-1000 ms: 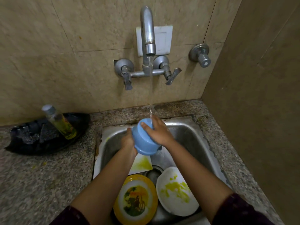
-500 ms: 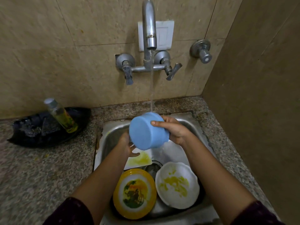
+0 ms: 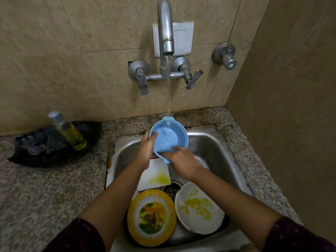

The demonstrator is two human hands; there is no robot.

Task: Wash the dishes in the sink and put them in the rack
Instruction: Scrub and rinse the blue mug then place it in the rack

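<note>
While water runs into it, the bowl (image 3: 168,138) is gripped between left hand (image 3: 146,149) and right hand (image 3: 181,160), both closed on its rim.

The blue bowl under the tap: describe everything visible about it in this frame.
The blue bowl is light blue, round and looks like plastic, with small tab handles at its far and near rim. It is held above the sink, tilted with its wet, clean-looking inside facing the camera. The tap's stream falls onto its far inner side. The left hand grips the left rim, thumb inside; the right hand holds the near rim. It touches no other dish.
</note>
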